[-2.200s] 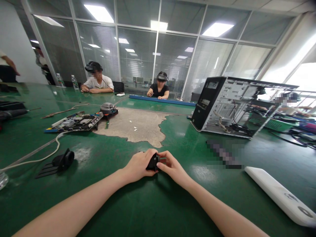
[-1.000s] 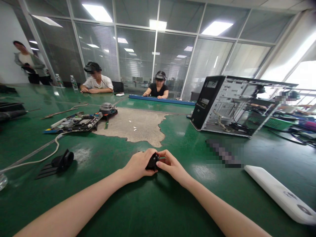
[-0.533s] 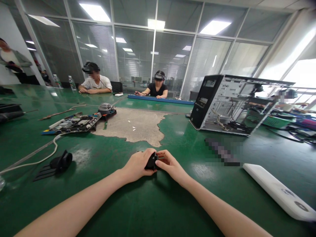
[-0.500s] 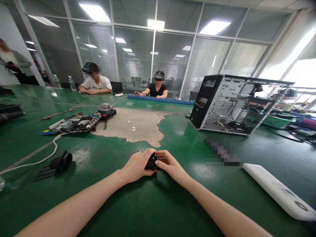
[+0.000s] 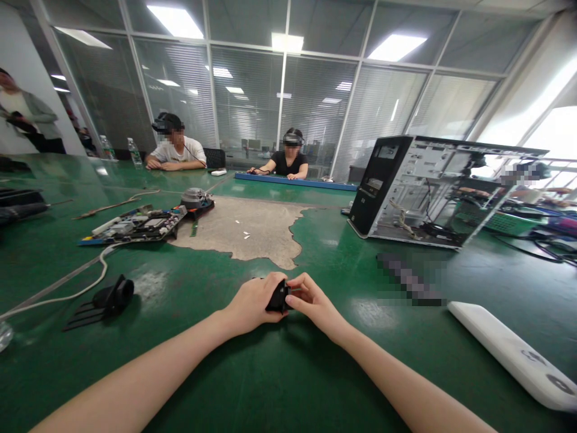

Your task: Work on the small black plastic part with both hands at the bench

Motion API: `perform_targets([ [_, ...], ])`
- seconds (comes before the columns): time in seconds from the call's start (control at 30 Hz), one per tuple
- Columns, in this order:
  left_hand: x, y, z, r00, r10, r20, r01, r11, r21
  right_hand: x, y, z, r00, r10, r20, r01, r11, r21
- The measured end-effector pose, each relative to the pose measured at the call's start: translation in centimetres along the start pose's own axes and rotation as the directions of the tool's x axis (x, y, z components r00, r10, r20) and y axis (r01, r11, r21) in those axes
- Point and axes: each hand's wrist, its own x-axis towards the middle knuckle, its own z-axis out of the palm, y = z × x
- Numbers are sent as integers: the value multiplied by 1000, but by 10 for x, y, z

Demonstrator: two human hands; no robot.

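A small black part (image 5: 277,296) is held just above the green table (image 5: 252,385), in the lower middle of the view. My left hand (image 5: 256,304) wraps round it from the left, fingers over its top and thumb below. From the right, my right hand (image 5: 309,297) pinches its right edge between thumb and fingers. Much of the part is hidden by my left hand. To the left lies a black plastic piece (image 5: 119,294) with a round opening and thin prongs.
An open computer case (image 5: 383,180) stands at the right, with a white elongated object (image 5: 505,349) nearer. A circuit board (image 5: 148,222) and a white cable (image 5: 101,267) lie left. Beyond the table sit two people; another person stands far left.
The whole view has shifted slightly. Both hands keep their hold on the black part, with hardly any movement of the fingers.
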Motion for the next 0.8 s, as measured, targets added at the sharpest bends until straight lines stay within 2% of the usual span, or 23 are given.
perform_targets([
  [0.17,0,0,1,1000,5,-5,-5,1000,-18,2,1,1,999,24,-31,-25,998,-51],
  [0.37,0,0,1,1000,0,-3,0,1000,-10,0,-2,-1,999,16,41,-14,999,-38],
  [0.53,-1,0,0,1000,1,8,-1,1000,-4,-1,-3,-1,999,17,47,-16,1000,-25],
  [0.8,-1,0,-1,1000,14,-17,-14,1000,8,1,2,0,1000,5,-25,-6,999,-42],
])
